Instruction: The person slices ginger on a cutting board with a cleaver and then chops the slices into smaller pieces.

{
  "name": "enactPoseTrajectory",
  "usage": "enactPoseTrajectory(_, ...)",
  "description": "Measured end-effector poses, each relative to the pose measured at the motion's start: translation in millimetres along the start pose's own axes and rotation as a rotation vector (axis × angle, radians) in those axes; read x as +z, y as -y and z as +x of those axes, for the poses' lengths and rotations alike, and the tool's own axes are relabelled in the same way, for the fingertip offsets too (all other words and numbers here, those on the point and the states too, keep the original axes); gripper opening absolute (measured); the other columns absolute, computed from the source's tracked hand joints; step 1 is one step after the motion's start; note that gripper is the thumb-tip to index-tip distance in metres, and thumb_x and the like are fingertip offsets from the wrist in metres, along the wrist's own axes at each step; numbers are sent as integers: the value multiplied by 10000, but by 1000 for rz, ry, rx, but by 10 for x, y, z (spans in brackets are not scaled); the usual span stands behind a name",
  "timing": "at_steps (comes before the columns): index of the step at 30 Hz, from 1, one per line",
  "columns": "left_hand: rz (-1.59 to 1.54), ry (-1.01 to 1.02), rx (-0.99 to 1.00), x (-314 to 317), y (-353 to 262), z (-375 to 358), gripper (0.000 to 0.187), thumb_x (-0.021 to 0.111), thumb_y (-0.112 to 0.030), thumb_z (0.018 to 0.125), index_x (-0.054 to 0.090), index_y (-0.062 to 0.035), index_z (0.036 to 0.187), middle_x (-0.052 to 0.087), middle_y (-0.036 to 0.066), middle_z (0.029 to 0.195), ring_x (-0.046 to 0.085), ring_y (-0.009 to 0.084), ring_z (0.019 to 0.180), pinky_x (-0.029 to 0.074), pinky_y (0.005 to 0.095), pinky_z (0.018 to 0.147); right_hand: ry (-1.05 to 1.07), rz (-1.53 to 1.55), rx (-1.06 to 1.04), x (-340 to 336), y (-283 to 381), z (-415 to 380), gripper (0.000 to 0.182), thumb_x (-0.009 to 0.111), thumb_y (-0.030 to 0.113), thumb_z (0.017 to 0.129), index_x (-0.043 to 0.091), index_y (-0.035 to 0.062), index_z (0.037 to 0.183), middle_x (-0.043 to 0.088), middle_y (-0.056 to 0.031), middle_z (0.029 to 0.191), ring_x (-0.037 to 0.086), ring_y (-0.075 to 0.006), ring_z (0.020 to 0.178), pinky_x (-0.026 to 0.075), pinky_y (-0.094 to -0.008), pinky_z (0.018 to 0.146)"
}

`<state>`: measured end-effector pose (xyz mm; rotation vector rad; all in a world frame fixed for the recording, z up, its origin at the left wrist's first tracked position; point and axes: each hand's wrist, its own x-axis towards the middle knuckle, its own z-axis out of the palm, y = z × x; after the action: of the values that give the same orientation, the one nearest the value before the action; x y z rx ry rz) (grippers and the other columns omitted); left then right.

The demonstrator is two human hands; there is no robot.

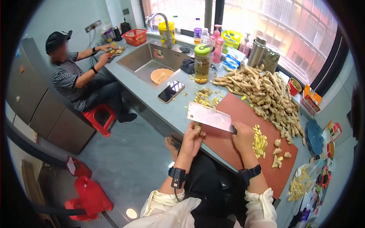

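My right hand [243,135] is wrapped round the dark handle of a cleaver [210,117], its broad blade pointing left above the front edge of a reddish-brown cutting board [235,112]. Just below the blade's far end, my left hand [193,138] is closed on a small piece of ginger [197,128], mostly hidden by the fingers. Sliced ginger [259,141] lies in a pile on the board, right of my right hand. Several unsliced ginger pieces [278,155] rest beside it. Peel scraps [206,99] are scattered behind the cleaver.
A large heap of ginger roots [262,89] covers the counter behind the board. A phone [171,91], a lidded jar [202,64] and a sink [142,60] are to the left. A person [74,72] sits on a red stool [100,116], hands at the counter's far end.
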<state>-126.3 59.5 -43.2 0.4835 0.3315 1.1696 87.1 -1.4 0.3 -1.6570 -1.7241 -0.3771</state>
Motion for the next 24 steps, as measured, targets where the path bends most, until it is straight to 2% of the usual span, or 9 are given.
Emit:
enactPoseTrajectory(3, 87, 9, 33, -56, -40, 36, 419, 700, -152, 927, 511, -75, 1294, 535, 5, 966, 508, 149, 847, 439, 335, 844, 45, 12, 24, 11, 35, 6, 207, 683, 30, 763, 701, 86, 961, 704, -116, 865, 693, -340, 851, 534, -450, 740)
enactPoseTrajectory(7, 183, 8, -14, 28, -101, 33, 418, 698, -132, 933, 511, -71, 1302, 564, 13, 1019, 537, 137, 894, 448, 321, 851, 25, 124, 119, -82, 21, -1, 241, 714, 38, 749, 719, 92, 984, 716, -128, 905, 697, -352, 871, 543, -435, 751)
enactPoseTrajectory(9, 277, 5, -63, 107, -133, 24, 433, 706, -103, 927, 509, -70, 1311, 581, 16, 1064, 555, 119, 932, 452, 298, 853, 117, 224, 350, -236, 67, -27, 283, 745, 45, 734, 731, 104, 1011, 724, -135, 942, 700, -362, 889, 548, -423, 755)
enactPoseTrajectory(10, 272, 18, -82, 143, -120, 28, 433, 706, -103, 927, 509, -70, 1311, 581, 16, 1064, 555, 119, 932, 452, 298, 853, 110, 208, 365, -305, 76, -50, 283, 745, 45, 734, 731, 104, 1011, 724, -135, 942, 700, -362, 889, 548, -423, 755)
enactPoseTrajectory(13, 268, 115, -69, 223, -23, 43, 474, 708, -74, 927, 500, -58, 1352, 596, 19, 1139, 561, 100, 972, 455, 280, 853, 170, 168, 391, -542, 166, -171, 275, 763, 63, 743, 731, 113, 1012, 720, -131, 930, 701, -359, 877, 541, -421, 728)
enactPoseTrajectory(15, 413, 130, -72, 225, 58, 46, 443, 685, -88, 964, 504, -37, 1365, 601, 60, 1294, 571, 168, 1209, 428, 331, 1086, 139, 179, 337, -646, 345, -229, 271, 758, 55, 740, 734, 112, 1004, 720, -128, 910, 703, -352, 853, 545, -415, 719)
enactPoseTrajectory(18, 402, 93, -87, 29, 264, 37, 459, 686, -110, 981, 503, -21, 1393, 588, 66, 1328, 546, 184, 1259, 436, 345, 1082, 92, 125, 269, -676, 477, -339, 264, 753, 41, 734, 733, 110, 987, 722, -118, 897, 705, -342, 839, 550, -411, 714)
enactPoseTrajectory(19, 450, 137, -104, -70, 296, 27, 522, 646, -200, 1041, 430, -27, 1483, 521, 84, 1428, 500, 231, 1342, 406, 392, 1143, 97, 93, 246, -682, 515, -360, 275, 743, 22, 705, 730, 106, 968, 716, -104, 869, 702, -331, 814, 545, -416, 694)
enactPoseTrajectory(24, 563, 114, -119, -216, 322, -20, 510, 642, -193, 1031, 482, 12, 1470, 537, 119, 1459, 504, 216, 1335, 420, 362, 1109, 137, -30, 232, -681, 668, -354, 314, 713, 1, 674, 720, 82, 977, 710, -106, 883, 703, -324, 849, 544, -412, 723)
